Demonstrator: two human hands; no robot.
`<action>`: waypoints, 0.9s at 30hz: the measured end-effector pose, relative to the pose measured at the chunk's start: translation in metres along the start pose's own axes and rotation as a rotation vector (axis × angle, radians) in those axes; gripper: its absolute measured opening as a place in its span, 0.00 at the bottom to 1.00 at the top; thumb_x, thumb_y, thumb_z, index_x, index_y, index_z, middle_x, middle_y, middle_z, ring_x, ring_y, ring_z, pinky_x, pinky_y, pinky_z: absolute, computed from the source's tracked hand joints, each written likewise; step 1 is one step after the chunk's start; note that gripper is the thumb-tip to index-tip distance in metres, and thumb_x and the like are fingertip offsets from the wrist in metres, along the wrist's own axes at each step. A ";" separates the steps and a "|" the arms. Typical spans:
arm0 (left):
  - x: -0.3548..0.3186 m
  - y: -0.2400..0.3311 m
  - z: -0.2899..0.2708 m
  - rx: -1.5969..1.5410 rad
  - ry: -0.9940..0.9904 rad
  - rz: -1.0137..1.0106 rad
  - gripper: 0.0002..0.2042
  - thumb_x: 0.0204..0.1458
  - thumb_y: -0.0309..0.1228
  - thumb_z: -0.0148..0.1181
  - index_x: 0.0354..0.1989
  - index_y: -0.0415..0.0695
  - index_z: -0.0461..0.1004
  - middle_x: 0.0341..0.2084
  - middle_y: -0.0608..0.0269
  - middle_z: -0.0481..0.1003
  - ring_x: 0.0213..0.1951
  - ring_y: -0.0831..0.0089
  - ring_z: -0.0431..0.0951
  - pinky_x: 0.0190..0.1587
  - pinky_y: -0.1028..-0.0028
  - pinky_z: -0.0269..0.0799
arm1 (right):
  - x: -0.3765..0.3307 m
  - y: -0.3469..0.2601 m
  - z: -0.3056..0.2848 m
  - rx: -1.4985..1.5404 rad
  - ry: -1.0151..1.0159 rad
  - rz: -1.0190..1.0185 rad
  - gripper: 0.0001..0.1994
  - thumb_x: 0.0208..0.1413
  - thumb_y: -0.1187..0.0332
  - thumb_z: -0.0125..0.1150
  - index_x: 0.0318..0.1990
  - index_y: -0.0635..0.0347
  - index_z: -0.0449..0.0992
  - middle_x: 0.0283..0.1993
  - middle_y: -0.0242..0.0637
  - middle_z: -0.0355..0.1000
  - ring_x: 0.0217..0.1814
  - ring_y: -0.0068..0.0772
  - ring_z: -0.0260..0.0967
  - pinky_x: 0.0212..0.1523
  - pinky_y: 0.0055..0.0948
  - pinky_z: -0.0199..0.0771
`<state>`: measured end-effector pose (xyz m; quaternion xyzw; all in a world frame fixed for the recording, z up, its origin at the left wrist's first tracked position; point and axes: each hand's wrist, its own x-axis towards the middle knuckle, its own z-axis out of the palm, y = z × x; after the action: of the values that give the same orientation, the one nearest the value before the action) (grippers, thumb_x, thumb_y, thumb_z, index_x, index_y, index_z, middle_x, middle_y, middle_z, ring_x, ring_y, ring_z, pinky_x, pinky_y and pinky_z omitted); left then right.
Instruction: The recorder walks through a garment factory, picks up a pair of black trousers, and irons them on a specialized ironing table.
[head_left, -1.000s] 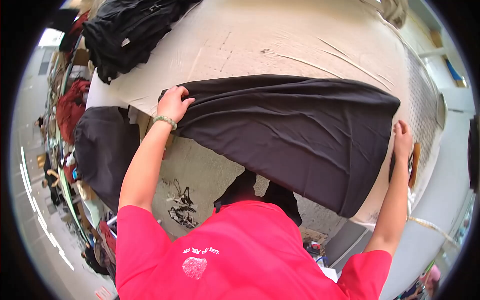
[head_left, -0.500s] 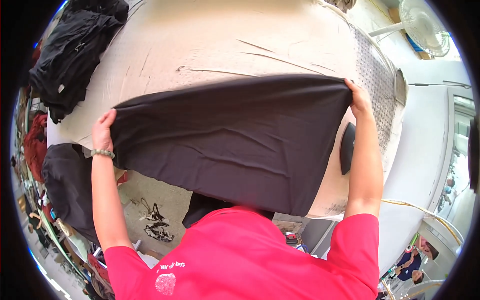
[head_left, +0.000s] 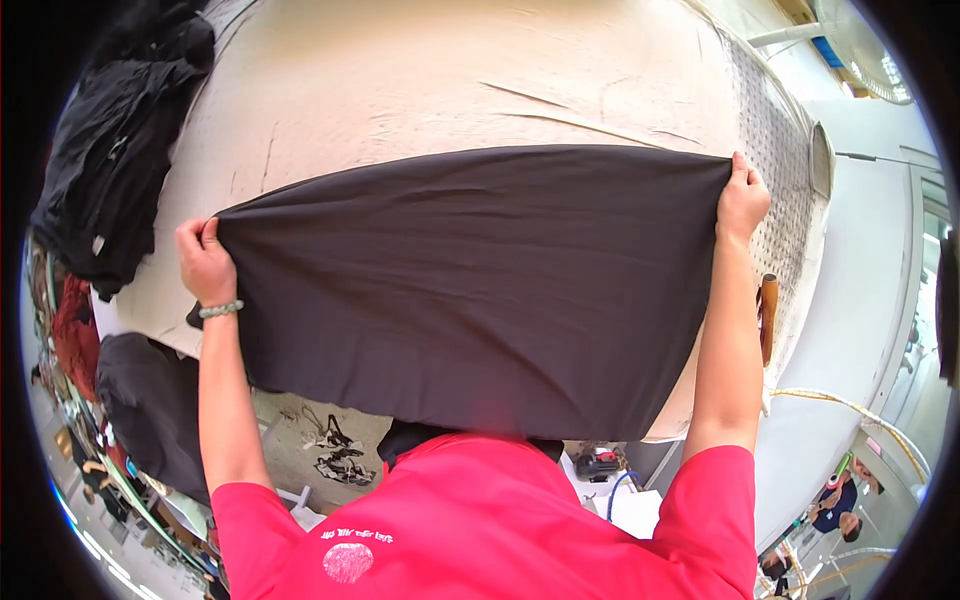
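A wide piece of black fabric (head_left: 480, 290) is stretched between my hands over the pale padded table (head_left: 430, 85). My left hand (head_left: 208, 265), above a beaded bracelet, pinches its upper left corner. At the upper right corner, my right hand (head_left: 743, 205) has its fingers closed on the cloth. The near edge hangs past the table's front, against my red shirt. Faint creases run across the cloth. Just right of my right forearm shows the brown handle (head_left: 768, 320) of what looks like an iron; its body is hidden behind the arm.
Black garments (head_left: 110, 170) are heaped at the table's far left, and more dark cloth (head_left: 150, 410) hangs below them. A white fan (head_left: 870, 50) stands at the far right. Pale hoses (head_left: 830, 397) run along the right side. Another person (head_left: 835, 510) is visible at lower right.
My right hand has moved rightward and my left hand slightly left and down, so the black fabric is pulled wider and flatter, with fewer folds. The view has shifted a little.
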<state>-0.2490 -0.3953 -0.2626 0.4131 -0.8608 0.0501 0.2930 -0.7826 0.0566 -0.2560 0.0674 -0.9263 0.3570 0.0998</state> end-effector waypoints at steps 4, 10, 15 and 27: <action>0.034 -0.007 0.029 0.034 0.008 0.195 0.10 0.58 0.36 0.60 0.34 0.43 0.67 0.36 0.58 0.74 0.37 0.54 0.76 0.36 0.62 0.71 | 0.017 0.015 0.046 -0.287 0.192 -0.227 0.21 0.62 0.53 0.55 0.31 0.65 0.79 0.30 0.50 0.76 0.33 0.56 0.72 0.34 0.46 0.70; 0.045 -0.034 0.072 0.136 -0.238 0.153 0.10 0.62 0.38 0.54 0.35 0.46 0.67 0.33 0.59 0.71 0.33 0.51 0.75 0.30 0.59 0.70 | 0.022 0.019 0.086 -0.511 0.160 -0.283 0.18 0.64 0.53 0.52 0.35 0.59 0.78 0.39 0.43 0.74 0.41 0.51 0.73 0.40 0.45 0.74; 0.067 0.002 0.057 0.147 -0.380 0.177 0.08 0.60 0.34 0.56 0.38 0.43 0.68 0.38 0.56 0.72 0.41 0.50 0.74 0.40 0.58 0.69 | 0.031 0.027 0.085 -0.587 0.079 -0.239 0.25 0.65 0.47 0.45 0.42 0.62 0.77 0.50 0.50 0.73 0.54 0.53 0.70 0.51 0.46 0.73; -0.044 0.363 0.039 -0.671 -0.696 0.942 0.26 0.57 0.32 0.58 0.64 0.39 0.63 0.65 0.53 0.62 0.69 0.56 0.58 0.70 0.59 0.53 | -0.249 0.065 -0.153 -0.274 -0.255 0.368 0.20 0.55 0.55 0.67 0.42 0.65 0.73 0.36 0.46 0.72 0.38 0.43 0.72 0.42 0.37 0.72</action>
<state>-0.5144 -0.1414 -0.2619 -0.1278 -0.9622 -0.2335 0.0577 -0.5330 0.2209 -0.2457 -0.0719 -0.9678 0.2289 -0.0759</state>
